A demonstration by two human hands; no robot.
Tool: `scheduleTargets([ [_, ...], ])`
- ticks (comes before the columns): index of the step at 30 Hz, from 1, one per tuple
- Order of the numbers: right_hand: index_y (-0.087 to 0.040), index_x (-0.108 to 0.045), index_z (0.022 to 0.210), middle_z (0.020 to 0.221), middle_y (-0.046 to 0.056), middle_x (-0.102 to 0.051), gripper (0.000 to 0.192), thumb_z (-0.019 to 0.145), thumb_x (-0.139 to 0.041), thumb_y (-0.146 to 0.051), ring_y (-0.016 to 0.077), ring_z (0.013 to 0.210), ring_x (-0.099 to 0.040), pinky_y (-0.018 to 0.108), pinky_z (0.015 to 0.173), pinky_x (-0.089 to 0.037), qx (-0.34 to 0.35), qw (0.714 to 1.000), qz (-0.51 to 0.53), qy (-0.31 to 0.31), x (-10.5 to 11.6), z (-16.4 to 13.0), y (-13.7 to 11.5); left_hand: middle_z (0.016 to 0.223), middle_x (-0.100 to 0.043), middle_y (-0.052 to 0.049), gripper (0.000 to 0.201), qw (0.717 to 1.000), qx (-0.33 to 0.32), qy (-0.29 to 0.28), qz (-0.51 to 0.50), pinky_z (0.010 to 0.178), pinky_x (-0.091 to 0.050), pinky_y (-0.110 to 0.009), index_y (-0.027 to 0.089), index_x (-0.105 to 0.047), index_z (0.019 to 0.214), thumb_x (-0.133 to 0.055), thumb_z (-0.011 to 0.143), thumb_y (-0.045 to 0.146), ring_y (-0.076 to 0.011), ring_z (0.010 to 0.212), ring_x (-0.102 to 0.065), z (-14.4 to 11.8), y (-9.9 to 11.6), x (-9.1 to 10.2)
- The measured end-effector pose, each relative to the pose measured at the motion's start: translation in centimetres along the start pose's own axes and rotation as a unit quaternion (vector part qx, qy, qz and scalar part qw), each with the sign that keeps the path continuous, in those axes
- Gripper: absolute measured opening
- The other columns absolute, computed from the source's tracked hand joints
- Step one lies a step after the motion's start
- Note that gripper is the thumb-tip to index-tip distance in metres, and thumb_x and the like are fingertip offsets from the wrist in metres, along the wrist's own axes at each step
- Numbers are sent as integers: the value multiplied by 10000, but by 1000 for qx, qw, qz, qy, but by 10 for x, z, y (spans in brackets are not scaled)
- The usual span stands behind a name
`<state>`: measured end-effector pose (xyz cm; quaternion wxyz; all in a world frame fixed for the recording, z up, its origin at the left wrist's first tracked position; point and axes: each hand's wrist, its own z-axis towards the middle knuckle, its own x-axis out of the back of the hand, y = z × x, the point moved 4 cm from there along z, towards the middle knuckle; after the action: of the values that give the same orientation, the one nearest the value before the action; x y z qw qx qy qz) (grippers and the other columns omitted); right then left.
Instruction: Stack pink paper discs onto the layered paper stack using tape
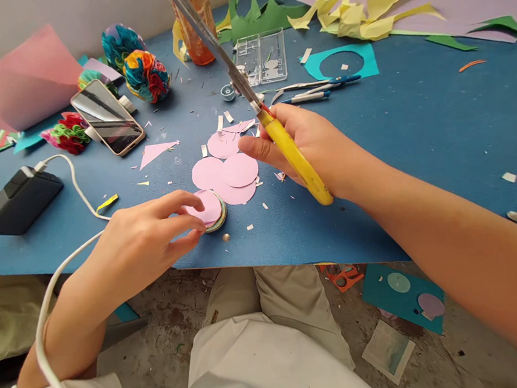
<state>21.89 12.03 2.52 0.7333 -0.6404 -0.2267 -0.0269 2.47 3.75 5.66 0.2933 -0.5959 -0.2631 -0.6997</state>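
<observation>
My left hand [153, 234] is at a small stack of round paper discs [209, 208], pink on top with other colours beneath. Its curled fingers grip the stack's left and near edges, one fingertip lying on the top disc. Loose pink paper circles [240, 170] overlap on the table just beyond the stack. In my right hand [308, 140] is a pair of scissors [291, 151] with yellow handles. Its long metal blades look closed and point up and away to the left. My right thumb extends over the pink circles.
A phone [109, 120] leans among ruffled paper balls [146, 76] at the left. A white cable [74, 175] runs from a black power bank [19, 199] past my left arm. An orange bottle [196, 23], a clear case [261, 56] and paper scraps [341, 61] lie farther back.
</observation>
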Motion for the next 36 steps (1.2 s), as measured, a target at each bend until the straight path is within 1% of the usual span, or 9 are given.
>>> scheduleTargets([
  [2, -218, -409, 718, 649, -50, -442, 542, 652, -594, -722, 78, 559, -483, 197, 437, -386, -6, 1000, -4, 1, 0, -1, 0, 1038, -687, -2, 110, 1000, -1, 5, -4, 593, -444, -200, 204, -647, 810, -562, 877, 225, -97, 737, -679, 0, 0, 0],
  [5, -216, -412, 723, 645, -59, -438, 523, 667, -589, -706, 60, 521, -447, 186, 423, -360, -2, 1000, -4, 1, 0, -1, -2, 1024, -692, -5, 89, 1000, 4, 17, -11, 580, -444, -198, 214, -650, 845, -569, 876, 233, -100, 735, -683, 0, 1, 1],
  [9, -213, -414, 716, 635, -63, -433, 522, 669, -591, -701, 52, 509, -433, 187, 432, -365, 2, 1000, -4, 4, 0, 0, -2, 1040, -688, 6, 103, 1000, 19, -4, 0, 581, -452, -207, 234, -657, 867, -558, 881, 258, -107, 723, -684, 1, 1, 0],
  [12, -212, -417, 715, 630, -66, -434, 525, 667, -589, -706, 57, 518, -450, 201, 456, -396, -1, 1000, -10, 4, 0, 0, -3, 1043, -684, 9, 101, 1000, 18, -9, 1, 590, -458, -204, 232, -655, 859, -557, 879, 251, -108, 735, -684, 1, 1, 0],
  [15, -214, -417, 714, 643, -63, -449, 514, 674, -589, -696, 78, 557, -500, 228, 494, -443, 0, 1000, -13, 4, 0, -1, -3, 1037, -682, 7, 111, 1000, 12, -5, 1, 590, -458, -194, 217, -647, 823, -554, 878, 239, -103, 749, -684, 0, 0, 0],
  [18, -215, -419, 723, 662, -53, -457, 493, 688, -592, -674, 102, 600, -531, 249, 517, -455, 0, 1000, -11, 5, 1, -2, -2, 1024, -684, 2, 144, 1000, 10, 1, 7, 582, -453, -193, 203, -647, 780, -552, 879, 245, -101, 734, -681, -1, 0, -1],
  [23, -219, -409, 730, 657, -52, -440, 507, 677, -584, -692, 95, 587, -503, 229, 497, -412, -13, 1000, -6, 0, 0, -2, -2, 997, -692, -13, 111, 1000, 22, 11, -1, 556, -443, -192, 206, -669, 860, -563, 874, 236, -83, 656, -656, -1, 1, 0],
  [27, -219, -401, 718, 654, -54, -441, 513, 672, -588, -694, 83, 576, -481, 217, 491, -387, -9, 1000, 1, -1, -1, -2, -3, 1017, -690, -20, 144, 1000, 18, 7, -9, 598, -460, -196, 201, -666, 819, -535, 880, 207, -106, 740, -680, -1, 2, 1],
  [36, -218, -404, 728, 653, -66, -444, 525, 660, -590, -704, 50, 513, -406, 194, 461, -340, -15, 1000, -4, -1, -1, -2, -3, 1009, -695, 15, 134, 999, 36, -2, 17, 624, -470, -186, 238, -664, 808, -538, 855, 237, -103, 726, -671, 2, 3, 0],
])
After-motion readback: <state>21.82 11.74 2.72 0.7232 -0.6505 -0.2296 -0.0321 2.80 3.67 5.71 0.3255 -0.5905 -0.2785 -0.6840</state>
